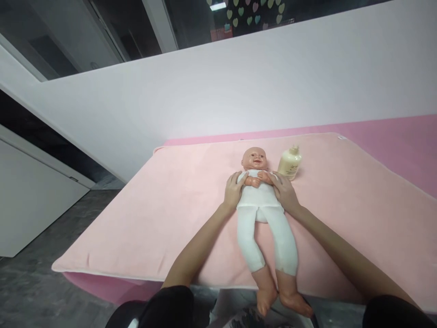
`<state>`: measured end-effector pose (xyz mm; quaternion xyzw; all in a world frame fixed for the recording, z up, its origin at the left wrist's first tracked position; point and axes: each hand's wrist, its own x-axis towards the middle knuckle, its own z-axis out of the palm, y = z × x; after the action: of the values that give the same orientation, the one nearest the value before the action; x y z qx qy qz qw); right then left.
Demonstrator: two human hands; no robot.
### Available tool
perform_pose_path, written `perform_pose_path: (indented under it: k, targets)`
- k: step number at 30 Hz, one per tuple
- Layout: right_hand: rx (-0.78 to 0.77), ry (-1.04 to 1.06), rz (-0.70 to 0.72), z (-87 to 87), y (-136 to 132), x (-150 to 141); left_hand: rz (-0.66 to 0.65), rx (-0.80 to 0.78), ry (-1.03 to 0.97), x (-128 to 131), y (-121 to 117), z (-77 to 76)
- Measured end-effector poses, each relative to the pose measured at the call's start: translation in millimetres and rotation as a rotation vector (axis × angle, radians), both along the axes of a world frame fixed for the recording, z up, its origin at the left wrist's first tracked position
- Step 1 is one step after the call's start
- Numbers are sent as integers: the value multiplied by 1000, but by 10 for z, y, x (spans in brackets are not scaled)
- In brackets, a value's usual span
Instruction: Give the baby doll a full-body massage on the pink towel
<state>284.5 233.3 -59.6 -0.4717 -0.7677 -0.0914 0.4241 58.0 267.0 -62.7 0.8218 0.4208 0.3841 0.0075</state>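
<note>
A baby doll (260, 193) in a white top and white leggings lies on its back, head toward the wall. Its bare feet hang past the near edge of the pink blanket (191, 196). My left hand (234, 190) is closed around the doll's arm on the left side, fingertips near its small hand. On the other side my right hand (284, 190) grips the opposite arm. Both doll hands rest on its chest. Just beyond my right hand stands a cream pump bottle (289, 163), upright.
The blanket lies over a pink padded surface (396, 141) set against a white wall (239, 91). Dark windows with heart-shaped stickers are above the wall. Grey floor (48, 269) and a white cabinet or door panel (34, 191) lie to the left.
</note>
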Motion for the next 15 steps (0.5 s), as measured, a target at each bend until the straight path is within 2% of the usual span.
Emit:
perform_pose_path:
  k: [3, 6, 10, 15]
  targets:
    - [50, -21, -15, -25, 5, 7, -18, -17, 5, -4, -1, -5]
    - [43, 27, -30, -93, -11, 28, -41, -101, -70, -39, 13, -4]
    - [-32, 305, -150, -142, -37, 44, -30, -220, -274, -85, 37, 13]
    - [-192, 711, -243, -78, -76, 21, 34, -294, -644, -112, 47, 43]
